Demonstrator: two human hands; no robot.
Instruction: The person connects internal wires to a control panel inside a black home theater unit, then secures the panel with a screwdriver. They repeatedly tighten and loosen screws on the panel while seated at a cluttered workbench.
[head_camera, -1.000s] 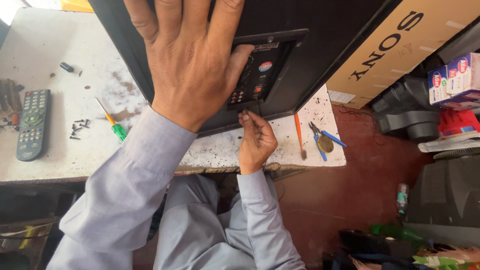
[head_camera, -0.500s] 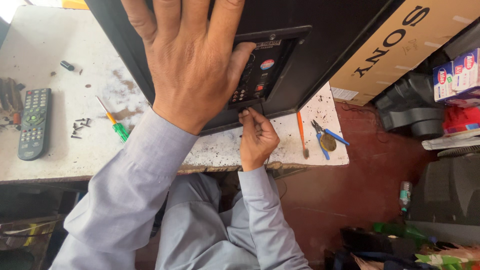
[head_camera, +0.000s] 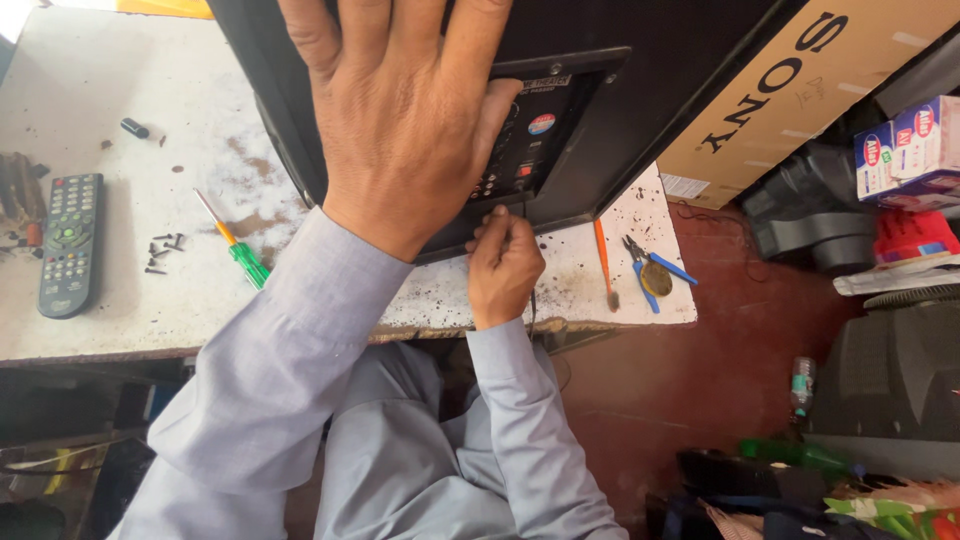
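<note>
The left hand (head_camera: 405, 120) is nearest the camera, fingers spread wide and palm pressed flat on the black box (head_camera: 650, 90); it grips nothing, only bears on the box face, partly covering the recessed panel (head_camera: 540, 135). Below it the right hand (head_camera: 503, 265) is curled at the panel's lower edge, fingers pinched together on something small and thin; what it pinches cannot be made out, though a dark wire (head_camera: 533, 305) runs down past the wrist. Both arms wear grey sleeves.

The box lies tilted on the white table (head_camera: 120, 100), its lower corner jutting toward the table's near edge; the panel carries rows of small buttons and a round sticker. Left of the left sleeve lies a green-handled screwdriver (head_camera: 232, 245); beside that a scatter of dark screws (head_camera: 163, 250); further left a grey remote (head_camera: 70, 245). Right of the box, on the table's corner, lie an orange-handled tool (head_camera: 604, 262) and blue-handled pliers (head_camera: 650, 275), close together.

Beyond the box a brown carton (head_camera: 800, 90) leans across; past it, small printed packets (head_camera: 910, 145) sit stacked at the far right; a dark set (head_camera: 890, 370) stands on the red floor (head_camera: 690, 380).
</note>
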